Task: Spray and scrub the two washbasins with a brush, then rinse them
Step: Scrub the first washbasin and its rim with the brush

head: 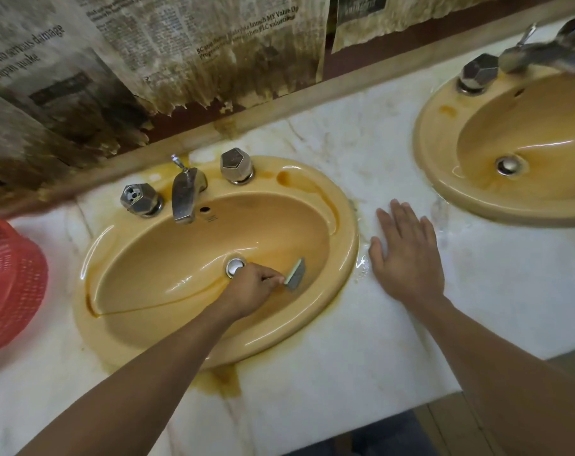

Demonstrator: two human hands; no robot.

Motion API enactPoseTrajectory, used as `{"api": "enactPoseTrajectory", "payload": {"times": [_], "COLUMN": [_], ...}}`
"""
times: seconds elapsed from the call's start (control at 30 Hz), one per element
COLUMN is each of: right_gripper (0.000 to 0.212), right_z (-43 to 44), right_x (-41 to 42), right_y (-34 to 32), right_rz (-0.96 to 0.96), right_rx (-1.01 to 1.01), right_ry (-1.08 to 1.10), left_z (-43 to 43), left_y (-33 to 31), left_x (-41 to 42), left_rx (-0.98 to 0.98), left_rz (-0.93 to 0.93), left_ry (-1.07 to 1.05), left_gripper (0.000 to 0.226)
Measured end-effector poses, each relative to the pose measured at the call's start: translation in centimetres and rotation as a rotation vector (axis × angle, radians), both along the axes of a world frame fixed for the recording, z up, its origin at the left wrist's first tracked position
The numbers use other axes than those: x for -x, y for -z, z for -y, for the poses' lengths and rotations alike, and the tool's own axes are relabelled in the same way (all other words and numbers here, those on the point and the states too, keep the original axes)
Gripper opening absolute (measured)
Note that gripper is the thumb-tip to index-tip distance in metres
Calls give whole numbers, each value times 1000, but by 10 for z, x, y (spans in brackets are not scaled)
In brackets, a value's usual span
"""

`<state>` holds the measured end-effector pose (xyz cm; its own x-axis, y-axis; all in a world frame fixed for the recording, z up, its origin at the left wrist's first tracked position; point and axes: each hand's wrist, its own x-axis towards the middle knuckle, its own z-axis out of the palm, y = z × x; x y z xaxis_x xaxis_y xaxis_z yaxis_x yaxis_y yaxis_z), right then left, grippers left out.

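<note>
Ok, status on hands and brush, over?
Left hand grips small grey scrub brush inside left yellow washbasin. Right hand flat on white marble counter. Nothing obstructing.

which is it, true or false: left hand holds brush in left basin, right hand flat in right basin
False on one point: the head view shows the right hand flat on the counter, outside the right basin. The left hand holds the brush in the left basin.

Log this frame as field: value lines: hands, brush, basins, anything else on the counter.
left hand: grips brush in left basin, beside drain
right hand: flat on counter, between the basins
brush: head on basin wall, right of drain
left basin: brown stains on rim
right basin: partly in view
other: red basket at counter's left edge
</note>
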<state>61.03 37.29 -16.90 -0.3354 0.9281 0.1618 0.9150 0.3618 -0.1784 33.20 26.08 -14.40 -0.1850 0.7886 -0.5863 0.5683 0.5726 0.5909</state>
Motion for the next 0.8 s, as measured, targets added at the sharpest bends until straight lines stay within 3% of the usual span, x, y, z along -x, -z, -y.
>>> {"api": "enactPoseTrajectory", "payload": {"times": [0.1,0.2,0.27,0.37,0.43,0.6,0.67,0.73,0.8], "right_gripper": [56,55,55,55,55,55,55,54,54], "right_z": [1,0,0,0,0,0,0,0,0], "right_x": [0,0,0,-1,-1,-1,-1,-1,-1], "right_y": [0,0,1,1,0,-1,-1,-1,0], "right_rz": [-6,0,1,1,-5,-22,-32,-40,-47], "right_rx": [-7,-13,-11,-12,-10,-5,-11,-14,-15], "right_ry": [7,6,5,11,10,17,16,16,18], "left_z": [-17,-22,-11,4,6,-13,-16,-11,2], "left_y": [5,-7,-12,-5,3,-3,-9,-9,-6], "left_x": [-12,-22,-16,5,11,-8,-4,14,35], "left_rx": [-7,-5,9,51,74,49,83,139,193], "left_rz": [188,458,407,120,36,355,375,225,-56], "left_ry": [-297,-311,-202,-21,-23,-170,-114,37,237], "left_gripper": [17,16,16,15,14,18,20,20,14]}}
